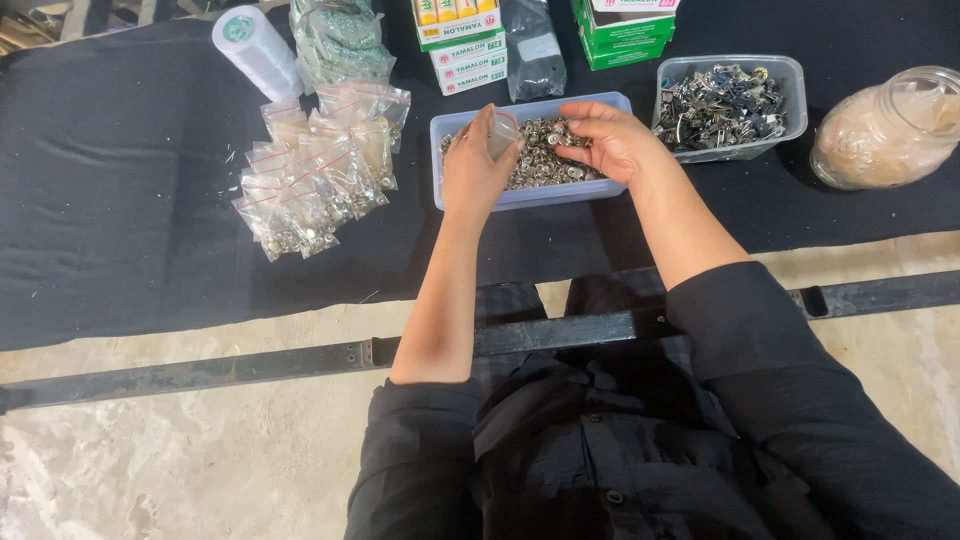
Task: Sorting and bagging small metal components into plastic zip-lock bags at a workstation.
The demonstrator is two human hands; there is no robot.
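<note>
A pale blue plastic tray [520,196] full of small silver metal snap buttons sits on a black cloth. My left hand [472,170] holds a small clear plastic bag [502,132] upright over the tray's left part. My right hand [605,140] reaches into the tray from the right, its fingers curled on a pinch of silver buttons [560,135] beside the bag's mouth. To the left lies a pile of small filled zip bags [315,165] with red strips.
A clear tub of metal clasps [722,108] stands right of the tray, with a tilted glass jar [885,130] beyond it. Green and white boxes [462,45], a dark packet [533,50], a white tape roll [255,50] and a bag of parts [340,40] sit behind. A dark metal bar [250,362] crosses my lap.
</note>
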